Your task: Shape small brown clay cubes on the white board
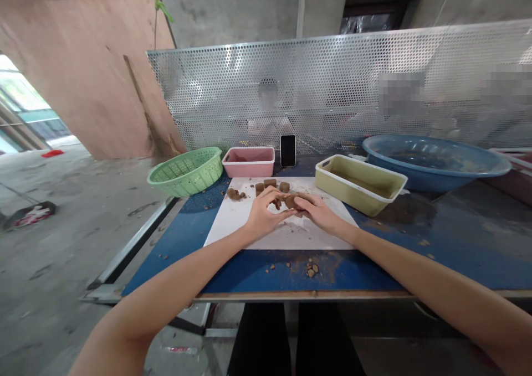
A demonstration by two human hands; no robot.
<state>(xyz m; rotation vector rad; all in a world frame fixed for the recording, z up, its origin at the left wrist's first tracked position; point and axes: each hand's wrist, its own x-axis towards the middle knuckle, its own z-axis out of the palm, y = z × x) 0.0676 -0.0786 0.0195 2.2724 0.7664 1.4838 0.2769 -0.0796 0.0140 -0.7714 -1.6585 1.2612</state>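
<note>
Over the white board [224,229], a lump of brown clay [291,201] is between my two hands. My left hand [266,212] curves its thumb and fingers into a ring, with the tips against the lump's left side. From the other side, my right hand [318,211] grips the lump, thumb on top. Just beyond my hands stand short clay blocks [270,183], partly hidden by my left fingers. A rougher clay piece [233,194] lies left of them, with small crumbs around it.
Behind the board are a pink basket [249,169] and an upright phone [287,150]. A green colander [187,174] sits left; a yellow-green bin [357,185] and a large blue basin [436,160] stand right. Clay crumbs [311,269] lie near the front edge. A perforated metal screen [311,88] closes the back.
</note>
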